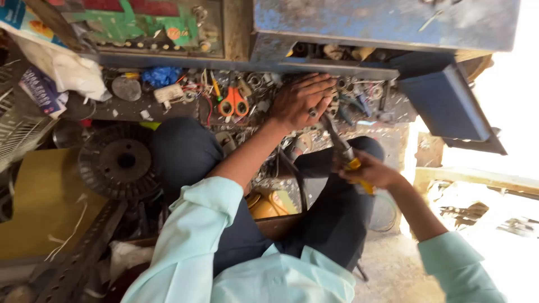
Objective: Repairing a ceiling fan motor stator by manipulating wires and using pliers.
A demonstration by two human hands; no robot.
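My left hand (302,100) reaches forward with fingers spread, resting on a heap of small metal parts on the low shelf (185,106); a ring shows on one finger. My right hand (371,170) grips the yellow handle of a pair of pliers (338,141), whose dark jaws point up toward my left hand. Both sleeves are pale green, and my knees in dark trousers sit below the hands. Whether the pliers' jaws hold anything I cannot tell.
Orange-handled scissors (233,102) lie left of my left hand among wires and washers. A dark round toothed disc (119,161) sits at the left, a perforated metal angle bar (84,255) below it. A blue metal cabinet (387,22) overhangs the shelf.
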